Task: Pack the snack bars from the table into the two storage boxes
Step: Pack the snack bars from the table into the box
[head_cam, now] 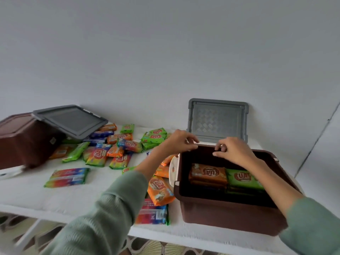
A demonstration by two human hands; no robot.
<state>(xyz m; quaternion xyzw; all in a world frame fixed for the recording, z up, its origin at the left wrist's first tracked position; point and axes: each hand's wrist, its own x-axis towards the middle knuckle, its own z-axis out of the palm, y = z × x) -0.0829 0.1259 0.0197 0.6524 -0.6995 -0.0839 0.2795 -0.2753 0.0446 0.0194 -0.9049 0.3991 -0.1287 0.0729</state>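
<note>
Bars (128, 144): loose pile on table (55, 196), L of left hand (181, 141); a few more under L forearm, next to box (230, 216). In box, below both hands: orange stack (207, 173) + green stack (242, 178), side by side, touching. Left hand: fingers curled over box's far rim, gripping it. Right hand (233, 151): fingers curled at far rim; grip or not, can't tell. Grey lid (217, 120) upright against wall (165, 52), just beyond hands. 2nd box (24, 140) far L of left hand, tilted, 2nd lid (70, 120) leaning on it.
</note>
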